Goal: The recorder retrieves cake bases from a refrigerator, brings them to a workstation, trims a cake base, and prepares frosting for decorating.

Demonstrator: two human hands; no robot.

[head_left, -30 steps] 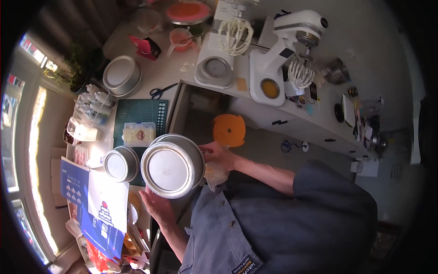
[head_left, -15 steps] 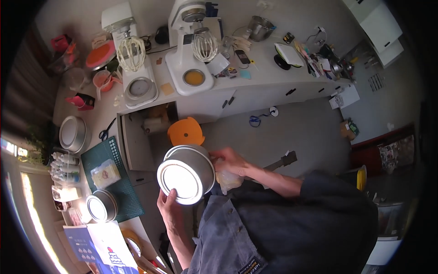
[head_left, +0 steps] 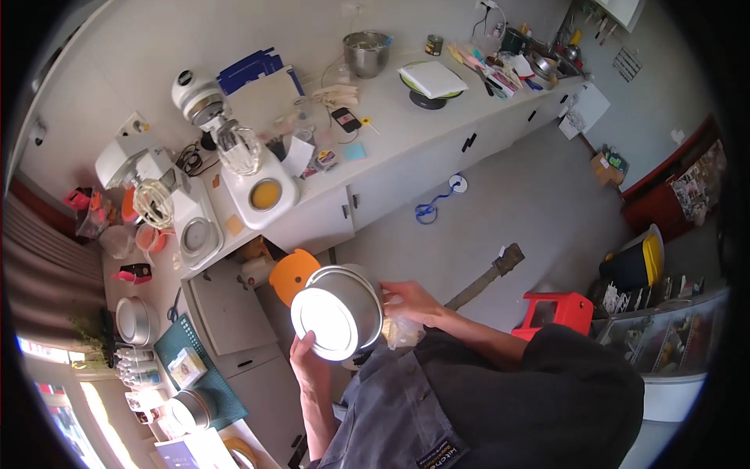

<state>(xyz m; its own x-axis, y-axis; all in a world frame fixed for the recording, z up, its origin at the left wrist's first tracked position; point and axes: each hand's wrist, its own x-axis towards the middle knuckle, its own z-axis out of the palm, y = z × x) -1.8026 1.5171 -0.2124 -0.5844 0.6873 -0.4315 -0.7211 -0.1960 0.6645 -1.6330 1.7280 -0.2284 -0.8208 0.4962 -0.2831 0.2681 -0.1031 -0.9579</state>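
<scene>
Two hands support a round silvery tin (head_left: 336, 314) in the head view, raised in front of the dark apron (head_left: 391, 399) and apart from the tabletop (head_left: 398, 129). A further rim behind its bright face suggests a second tin stacked with it, though glare and overlap leave this uncertain.

Holding it well likely calls for steady pressure from both sides, so that nested parts do not slide apart, and for room between it and the orange disc (head_left: 294, 276) beyond.

The left hand (head_left: 306, 363) grips the near edge, thumb up on the bright face, its other fingers mostly hidden; that forearm rises almost straight from the lower edge. The right hand (head_left: 414, 303) grips the opposite side with bent fingers, its forearm slanting in from the right. A translucent bag (head_left: 405, 332) hangs below that palm; whether it is held cannot be told.
</scene>
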